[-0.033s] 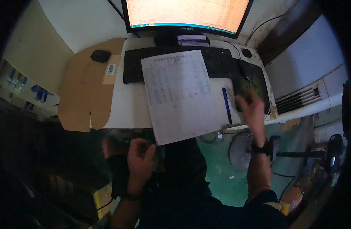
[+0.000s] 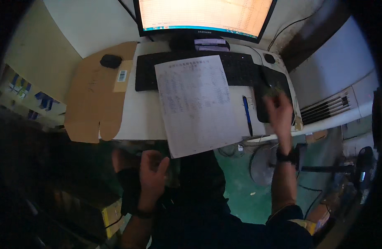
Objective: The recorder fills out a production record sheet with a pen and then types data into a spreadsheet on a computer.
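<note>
The white table (image 2: 143, 114) carries a lit monitor (image 2: 207, 16) along its far side and a flat cardboard piece (image 2: 95, 97) on the left. A black keyboard (image 2: 146, 72) lies below the monitor, partly covered by a printed sheet (image 2: 197, 112) overhanging the near edge. The right hand (image 2: 280, 113) is over the dark mouse pad (image 2: 260, 111); blur hides whether its grip is spread or closed. The left hand (image 2: 153, 174), near the sheet's lower corner, has a loosely curled grip, thumb apart. A blue pen (image 2: 247, 116) lies between sheet and pad; the black mouse (image 2: 267, 76) sits just beyond the right fingers.
</note>
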